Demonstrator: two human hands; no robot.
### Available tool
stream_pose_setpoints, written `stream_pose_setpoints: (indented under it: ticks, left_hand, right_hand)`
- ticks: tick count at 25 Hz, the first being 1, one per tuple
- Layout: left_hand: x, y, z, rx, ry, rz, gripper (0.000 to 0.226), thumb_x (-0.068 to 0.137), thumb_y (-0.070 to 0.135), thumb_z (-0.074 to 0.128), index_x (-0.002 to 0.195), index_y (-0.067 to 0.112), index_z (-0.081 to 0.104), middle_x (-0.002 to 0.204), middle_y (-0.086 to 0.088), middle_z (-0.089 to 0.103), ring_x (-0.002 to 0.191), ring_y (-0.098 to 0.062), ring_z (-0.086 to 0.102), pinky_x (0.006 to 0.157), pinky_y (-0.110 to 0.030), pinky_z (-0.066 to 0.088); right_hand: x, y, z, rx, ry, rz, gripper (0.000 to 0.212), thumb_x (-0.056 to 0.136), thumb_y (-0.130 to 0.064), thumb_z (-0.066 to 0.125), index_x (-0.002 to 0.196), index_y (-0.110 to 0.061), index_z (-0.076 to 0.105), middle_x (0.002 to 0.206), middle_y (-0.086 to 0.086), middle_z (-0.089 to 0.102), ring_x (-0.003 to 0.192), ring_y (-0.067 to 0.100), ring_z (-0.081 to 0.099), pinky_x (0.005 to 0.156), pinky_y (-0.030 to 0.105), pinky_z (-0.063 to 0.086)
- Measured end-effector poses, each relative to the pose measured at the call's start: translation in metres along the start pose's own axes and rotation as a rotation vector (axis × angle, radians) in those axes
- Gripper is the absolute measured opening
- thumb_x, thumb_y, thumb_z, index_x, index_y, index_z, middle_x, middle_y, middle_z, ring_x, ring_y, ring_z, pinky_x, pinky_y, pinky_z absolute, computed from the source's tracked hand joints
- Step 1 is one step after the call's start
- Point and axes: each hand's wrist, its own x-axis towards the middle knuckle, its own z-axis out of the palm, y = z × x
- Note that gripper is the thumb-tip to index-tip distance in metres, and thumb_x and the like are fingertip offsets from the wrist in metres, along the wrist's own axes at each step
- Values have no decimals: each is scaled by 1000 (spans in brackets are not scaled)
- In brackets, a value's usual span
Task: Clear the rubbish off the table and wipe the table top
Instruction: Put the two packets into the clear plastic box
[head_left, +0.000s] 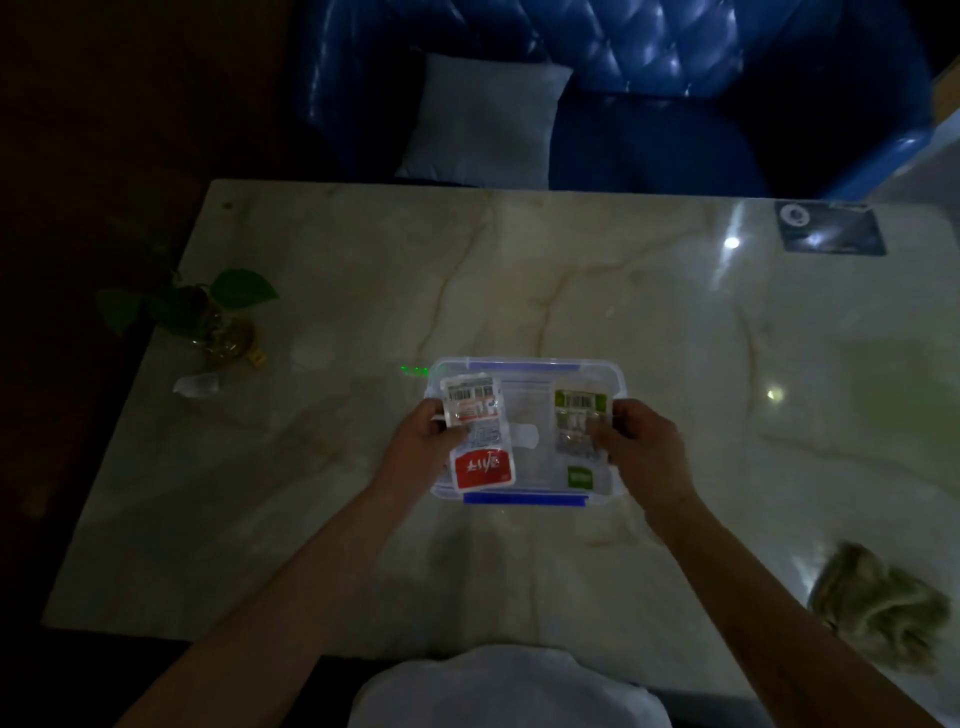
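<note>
A clear box with blue clips sits mid-table. The left hand pinches a red-and-white packet over the box's left side; the right hand pinches a green packet over its right. A rag lies at the near right edge, and a pale scrap, possibly plastic, lies beside the plant.

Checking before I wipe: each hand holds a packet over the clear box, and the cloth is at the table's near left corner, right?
Not quite. The head view shows the cloth at the near right corner. The left hand and right hand do each hold a packet over the clear box.
</note>
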Motion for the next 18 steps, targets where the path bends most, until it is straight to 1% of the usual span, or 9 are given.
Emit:
stream_pose_setpoints:
  ticks: [2, 4, 6, 8, 9, 11, 13, 15, 18]
  left_hand:
    - [14, 7, 11, 50, 24, -16, 19, 88, 1, 59, 102, 14, 57, 98, -7, 68, 81, -22, 69, 71, -35, 59]
    - [26, 8, 21, 92, 37, -55, 20, 89, 2, 56, 106, 13, 54, 110, -15, 66, 97, -33, 67, 86, -47, 56]
    - [34, 5, 28, 126, 40, -90, 17, 91, 5, 54, 102, 18, 52, 116, -18, 66, 103, -35, 66, 93, -52, 54]
    - [41, 0, 33, 153, 38, -115, 15, 93, 7, 51, 95, 21, 55, 115, -17, 68, 103, -34, 66, 95, -54, 53]
    - [45, -4, 35, 160, 37, -123, 16, 93, 7, 49, 96, 19, 59, 113, -17, 69, 102, -35, 66, 95, -54, 52]
    - [54, -10, 41, 211, 25, -142, 20, 93, 7, 46, 103, 11, 64, 108, -18, 70, 100, -36, 66, 94, -54, 53]
    - [60, -14, 48, 299, 16, -153, 21, 93, 7, 46, 106, 9, 63, 106, -16, 70, 99, -34, 66, 93, -51, 54]
    - [65, -17, 55, 353, 37, -158, 22, 92, 6, 46, 108, 9, 60, 109, -15, 69, 98, -30, 65, 90, -44, 54]
    - [69, -21, 60, 405, 93, -184, 23, 94, 7, 44, 114, 8, 56, 117, -14, 65, 99, -28, 62, 82, -36, 50]
  right_hand:
    - [14, -7, 14, -13, 30, 13, 13, 89, -19, 62, 98, -19, 72, 84, -1, 72, 74, 17, 70, 71, 31, 58]
    - [24, -9, 28, -61, 19, 31, 12, 90, -18, 59, 88, -24, 69, 78, -4, 68, 67, 9, 65, 61, 22, 51]
    - [30, -7, 37, -122, -6, 64, 16, 91, -16, 56, 81, -23, 66, 75, -3, 67, 66, 11, 63, 59, 23, 49]
    - [33, -1, 42, -173, -26, 107, 21, 91, -14, 53, 75, -24, 63, 75, 0, 67, 63, 10, 62, 56, 23, 48]
    - [35, 1, 44, -179, -29, 136, 23, 91, -12, 52, 74, -25, 62, 76, 2, 68, 64, 12, 63, 57, 25, 50]
    - [40, 4, 49, -173, -28, 205, 25, 90, -8, 49, 76, -22, 64, 80, 6, 70, 73, 22, 66, 70, 35, 58]
    - [45, 7, 54, -187, -25, 248, 25, 90, -6, 47, 86, -16, 69, 86, 10, 73, 79, 25, 68, 78, 40, 59]
    - [50, 9, 58, -203, -1, 269, 27, 90, -5, 46, 96, -13, 71, 92, 11, 73, 79, 24, 65, 73, 36, 55]
    - [51, 9, 63, -246, 66, 273, 28, 92, -5, 43, 100, -13, 68, 90, 12, 70, 74, 23, 59, 68, 31, 49]
